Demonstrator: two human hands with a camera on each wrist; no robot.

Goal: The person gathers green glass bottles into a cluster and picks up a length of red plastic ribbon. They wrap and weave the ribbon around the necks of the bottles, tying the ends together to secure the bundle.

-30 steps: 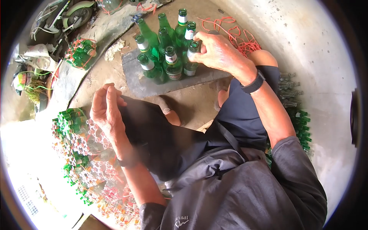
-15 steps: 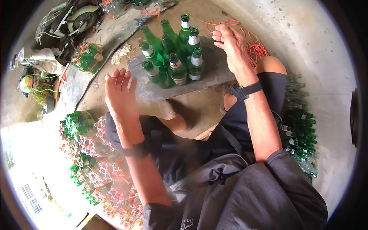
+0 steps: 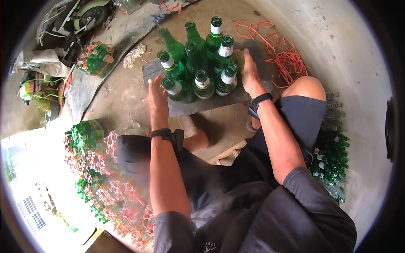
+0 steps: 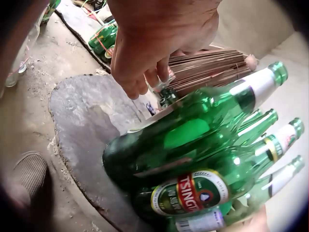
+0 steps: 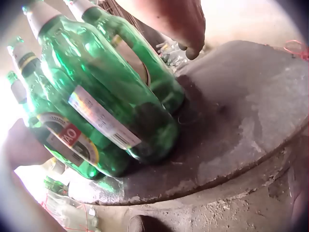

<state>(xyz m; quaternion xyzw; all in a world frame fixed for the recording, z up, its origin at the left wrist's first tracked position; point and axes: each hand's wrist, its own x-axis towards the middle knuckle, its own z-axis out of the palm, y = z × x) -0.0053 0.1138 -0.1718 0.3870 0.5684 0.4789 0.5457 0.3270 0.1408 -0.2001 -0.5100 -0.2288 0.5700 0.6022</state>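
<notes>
A tight cluster of several green glass bottles (image 3: 202, 86) stands upright on a flat grey stone slab (image 3: 185, 110). Most carry white neck labels, and a "TSING" label (image 4: 190, 193) shows in the left wrist view. My left hand (image 3: 158, 101) is at the cluster's left side, fingers extended beside the nearest bottle. On the opposite side, my right hand (image 3: 250, 72) reaches along the bottles with its fingers fairly straight. The right wrist view has that hand (image 5: 169, 21) just beyond the bottles, above the slab. Neither hand grips a bottle.
Red cord (image 3: 291, 67) lies in a tangle right of the slab. A tied bundle of green bottles (image 3: 96, 61) sits at the left. Many bound bottles (image 3: 97, 164) fill the lower left; more bottles (image 3: 331, 147) line the right wall. A wheel (image 3: 90, 19) stands back left.
My right hand has let go of the bottles at the right, lifted, then come down along the cluster's right side. The left hand has moved forward and right to the cluster's left side.
</notes>
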